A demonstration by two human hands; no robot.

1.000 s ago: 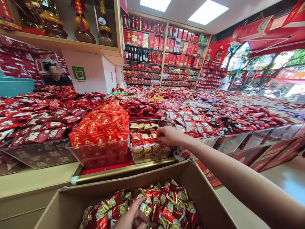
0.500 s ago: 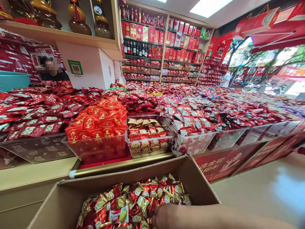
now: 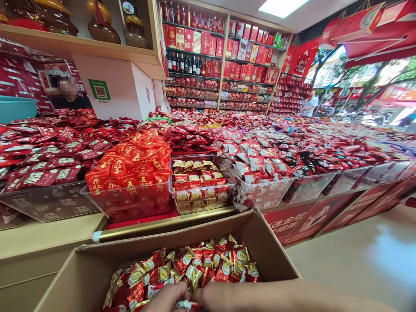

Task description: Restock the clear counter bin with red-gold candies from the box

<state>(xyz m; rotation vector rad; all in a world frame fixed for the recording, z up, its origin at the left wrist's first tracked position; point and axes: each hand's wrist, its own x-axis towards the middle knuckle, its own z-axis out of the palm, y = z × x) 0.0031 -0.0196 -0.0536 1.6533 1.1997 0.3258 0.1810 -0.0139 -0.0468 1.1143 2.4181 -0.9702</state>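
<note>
Both my hands are low in an open cardboard box (image 3: 273,255), over a heap of red and gold wrapped durian candies (image 3: 191,262). My left hand (image 3: 169,298) comes in from the bottom edge, its fingers curled against a small wrapped candy (image 3: 187,305). From the right, my right hand (image 3: 211,294) reaches across to the same candy; its fingertips are blurred, and their grip does not show. The lower parts of both hands are cut off by the frame.
Behind the box, a clear bin of durian candies (image 3: 203,190) stands between a bin of orange-red packets (image 3: 128,190) and one of white-red packets (image 3: 263,186). A gold rail (image 3: 169,225) runs along the counter front. A person (image 3: 69,93) is at the back left.
My left hand has come into view at the bottom, with a candy at its fingers. My right hand has moved slightly left and down, towards it.
</note>
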